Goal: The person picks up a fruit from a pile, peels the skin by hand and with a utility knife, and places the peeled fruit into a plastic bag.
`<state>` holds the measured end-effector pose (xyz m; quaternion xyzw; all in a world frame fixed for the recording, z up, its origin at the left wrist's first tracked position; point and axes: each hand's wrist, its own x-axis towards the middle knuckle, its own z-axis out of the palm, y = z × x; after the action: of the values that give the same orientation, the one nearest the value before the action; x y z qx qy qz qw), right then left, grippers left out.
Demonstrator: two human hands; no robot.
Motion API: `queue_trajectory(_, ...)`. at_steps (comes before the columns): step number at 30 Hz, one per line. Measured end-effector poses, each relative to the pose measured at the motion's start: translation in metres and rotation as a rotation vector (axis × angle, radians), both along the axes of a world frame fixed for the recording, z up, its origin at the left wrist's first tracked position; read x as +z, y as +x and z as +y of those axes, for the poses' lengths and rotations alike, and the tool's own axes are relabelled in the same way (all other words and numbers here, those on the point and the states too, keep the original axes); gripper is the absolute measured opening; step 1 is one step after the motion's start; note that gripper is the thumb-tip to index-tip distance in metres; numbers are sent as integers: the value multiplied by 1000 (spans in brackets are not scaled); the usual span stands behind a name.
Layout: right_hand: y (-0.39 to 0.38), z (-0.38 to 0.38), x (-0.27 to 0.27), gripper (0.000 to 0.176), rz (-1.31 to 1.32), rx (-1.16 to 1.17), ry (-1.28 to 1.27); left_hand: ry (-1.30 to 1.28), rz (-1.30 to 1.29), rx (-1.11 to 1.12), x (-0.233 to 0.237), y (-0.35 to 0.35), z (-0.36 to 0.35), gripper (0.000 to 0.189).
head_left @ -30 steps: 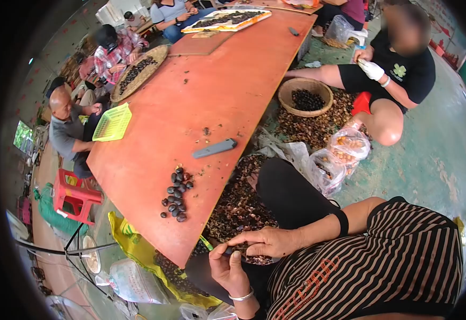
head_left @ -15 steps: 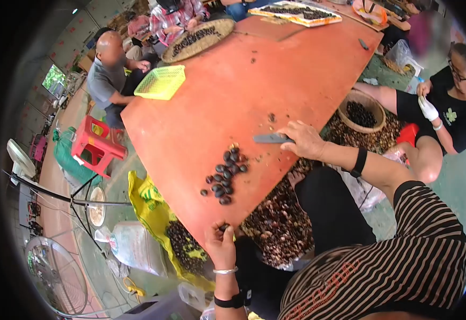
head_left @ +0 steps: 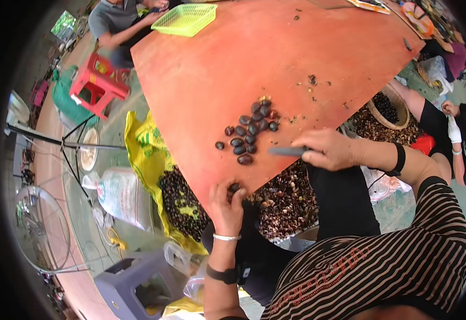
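Observation:
My left hand (head_left: 225, 208) is at the near corner of the orange-red table (head_left: 201, 96), its thumb and fingers closed round a dark oval nut (head_left: 234, 188). My right hand (head_left: 329, 150) grips a dark-bladed knife (head_left: 286, 151), the blade pointing left over the table's edge. Just beyond the blade, a loose group of several shiny dark brown nuts (head_left: 252, 129) lies on the tabletop. Small crumbs are scattered round them. How the right fingers wrap the knife handle is partly hidden.
Below the table edge lies a heap of brown shells (head_left: 289, 205). A yellow sack (head_left: 155, 160) of dark nuts sits left. Further out are a red stool (head_left: 98, 85), a grey stool (head_left: 137, 282), a yellow-green basket (head_left: 185, 20) and a round basket (head_left: 398, 117). Other people sit around.
The view has tipped downward, so the table and nuts appear higher. My left hand still holds a nut, now closer to the table corner; my right hand keeps the knife.

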<state>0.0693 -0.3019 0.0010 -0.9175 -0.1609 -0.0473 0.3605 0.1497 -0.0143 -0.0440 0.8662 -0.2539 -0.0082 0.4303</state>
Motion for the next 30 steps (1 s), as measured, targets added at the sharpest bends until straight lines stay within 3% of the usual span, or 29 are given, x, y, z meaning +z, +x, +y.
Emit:
queue_trajectory(1,3,14,3,25,131,87,91,-9,37,7,-2,0,1,29)
queue_trajectory(3,14,33,-1,25,114,206,85,-22,82,20,-4,3,0,29)
queue_trajectory(10,41,55,-5,27,196,245,24,-35,36,-12,-5,8,5,30)
queue_trajectory(12,45,59,-10,26,137,288,-18,-150,134,11,-15,8,6,30)
queue_trajectory(15,48,65,-16,27,99,318,-28,-125,85,5,-13,9,7,30)
queue_trajectory(25,41,60,-15,31,9,278,-167,-42,-35,3,-10,9,3,23)
queue_trajectory(27,34,53,-18,28,188,242,-239,-64,-45,8,-10,10,4,24)
queue_trajectory(30,23,36,-19,30,115,212,-189,-57,-4,-5,-12,10,7,25)
